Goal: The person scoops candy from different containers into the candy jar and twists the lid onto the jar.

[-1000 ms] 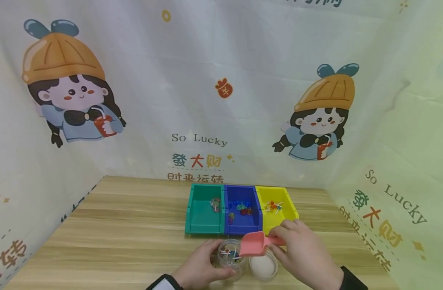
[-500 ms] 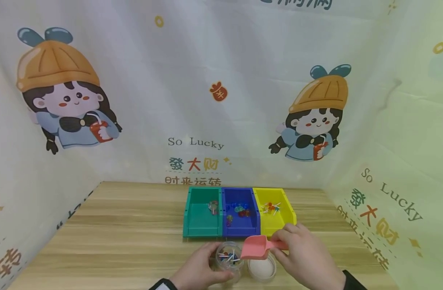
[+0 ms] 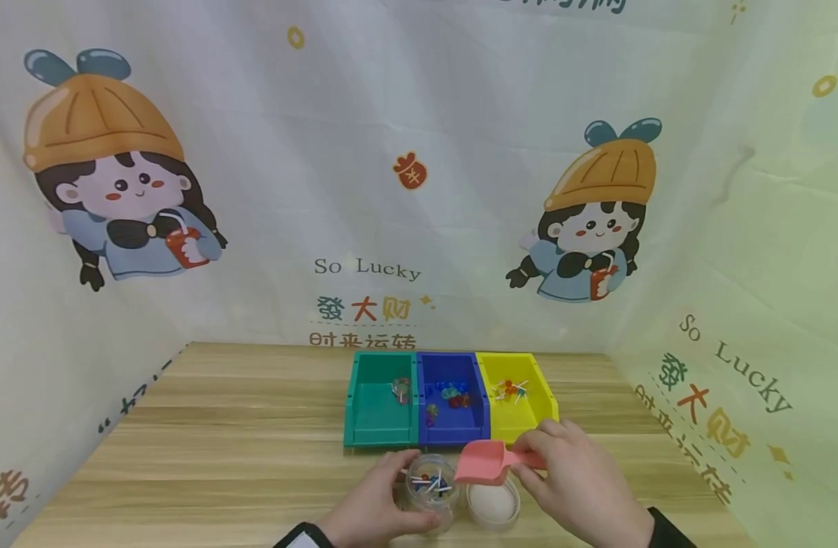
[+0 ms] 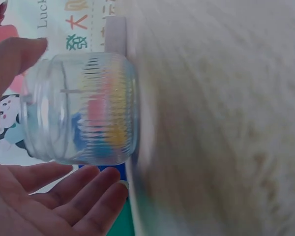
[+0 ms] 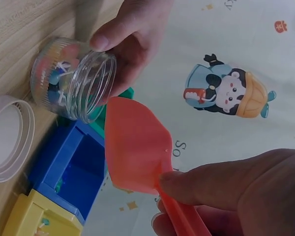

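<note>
My left hand holds a clear, ribbed jar between thumb and fingers. The jar stands upright and uncapped on the table. Inside it are small coloured pieces, some with white sticks. My right hand pinches the handle of a pink scoop between thumb and fingers. In the head view the scoop's blade hangs just right of the jar's mouth, and no pieces show on it. A white round lid lies on the table right of the jar, partly below the scoop.
Three joined bins stand behind the jar: green, blue and yellow. Clear pieces lie in the green one, coloured beads in the blue one, small stick-ended pieces in the yellow one. A printed cloth surrounds the wooden table.
The head view has shifted slightly. Relative to the jar, the scoop has moved a little to the right. Both hands keep their holds.
</note>
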Action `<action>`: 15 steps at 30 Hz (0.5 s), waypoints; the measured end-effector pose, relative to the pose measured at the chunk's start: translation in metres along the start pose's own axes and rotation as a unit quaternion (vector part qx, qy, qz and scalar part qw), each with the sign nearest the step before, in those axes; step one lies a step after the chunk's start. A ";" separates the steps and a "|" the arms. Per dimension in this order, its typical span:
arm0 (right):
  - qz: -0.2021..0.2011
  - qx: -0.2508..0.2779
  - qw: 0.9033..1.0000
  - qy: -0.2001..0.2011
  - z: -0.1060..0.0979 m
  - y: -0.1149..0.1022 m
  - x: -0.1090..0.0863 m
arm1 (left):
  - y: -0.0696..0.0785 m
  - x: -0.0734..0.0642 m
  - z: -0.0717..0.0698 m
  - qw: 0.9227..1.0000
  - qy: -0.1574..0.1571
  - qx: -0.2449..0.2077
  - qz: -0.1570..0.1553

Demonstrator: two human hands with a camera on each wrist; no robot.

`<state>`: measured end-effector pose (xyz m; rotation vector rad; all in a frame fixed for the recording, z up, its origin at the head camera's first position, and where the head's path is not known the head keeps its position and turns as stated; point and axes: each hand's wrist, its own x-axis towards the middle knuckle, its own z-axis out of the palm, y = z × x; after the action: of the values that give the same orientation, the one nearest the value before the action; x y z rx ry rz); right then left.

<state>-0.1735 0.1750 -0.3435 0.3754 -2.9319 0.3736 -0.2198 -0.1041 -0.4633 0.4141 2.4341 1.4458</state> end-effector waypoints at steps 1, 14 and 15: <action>0.001 0.002 1.000 -0.001 0.000 0.000 0.001 | 0.001 -0.001 -0.001 1.000 0.004 0.000 0.002; -0.011 0.004 1.000 0.029 -0.008 0.002 0.008 | 0.014 -0.009 -0.026 0.989 0.127 0.010 0.070; -0.013 0.004 0.999 0.031 -0.010 0.002 0.010 | 0.014 -0.009 -0.028 0.988 0.137 0.009 0.070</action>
<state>-0.1819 0.1769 -0.3329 0.3958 -2.8634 0.3873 -0.2203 -0.1238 -0.4366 0.4222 2.6812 1.6368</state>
